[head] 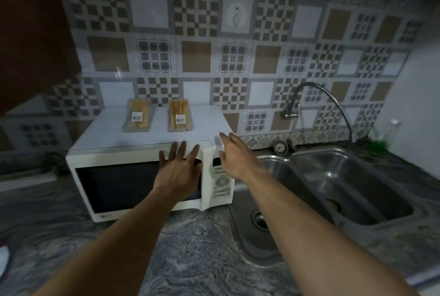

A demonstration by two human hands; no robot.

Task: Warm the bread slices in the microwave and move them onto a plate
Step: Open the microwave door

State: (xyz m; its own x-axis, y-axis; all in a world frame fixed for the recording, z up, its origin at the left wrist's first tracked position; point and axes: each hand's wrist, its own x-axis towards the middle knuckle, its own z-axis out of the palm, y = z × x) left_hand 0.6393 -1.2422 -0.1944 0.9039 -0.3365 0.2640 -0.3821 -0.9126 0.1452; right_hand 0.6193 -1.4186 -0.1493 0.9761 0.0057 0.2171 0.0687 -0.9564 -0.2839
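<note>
**Both hands at the microwave, bread still packed on top**

The microwave stands on the table at its back edge, just left of the sink, door closed. The left hand lies flat against the door's right side, fingers spread, its grip released and holding nothing. The right hand reaches over the control panel toward the microwave's top right corner, fingers open and likewise empty.

Two packs of bread slices sit on the microwave's top near its back edge: the left pack and the right pack, close but apart, each wrapped in clear film with a label. They look light and soft; the film is probably slippery and the slices easy to crush, so take a pack by its long sides with a gentle hold. No plate is in view.
</note>
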